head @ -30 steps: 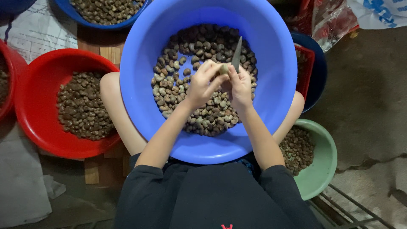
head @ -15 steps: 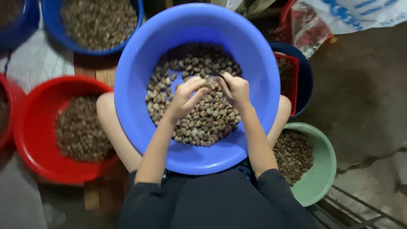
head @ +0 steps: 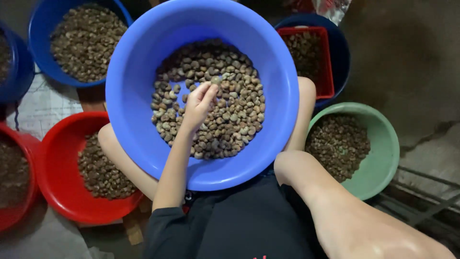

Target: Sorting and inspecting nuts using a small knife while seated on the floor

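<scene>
A large blue basin rests on my lap, partly filled with brownish nuts. My left hand reaches into the basin, and its fingertips pinch a single nut just above the pile. Only my bent right arm shows, crossing the lower right beside the basin; the right hand itself is out of the picture. The small knife seen before is not visible.
Bowls of nuts surround me: a red bowl at lower left, a blue bowl at upper left, a green bowl at right, and a red square basket inside a dark blue bowl at upper right. Bare concrete floor lies to the right.
Both hands were together over the nuts, the right holding a small knife. The right hand has since pulled back out of view, and the left hand has stayed in the basin pinching a nut.
</scene>
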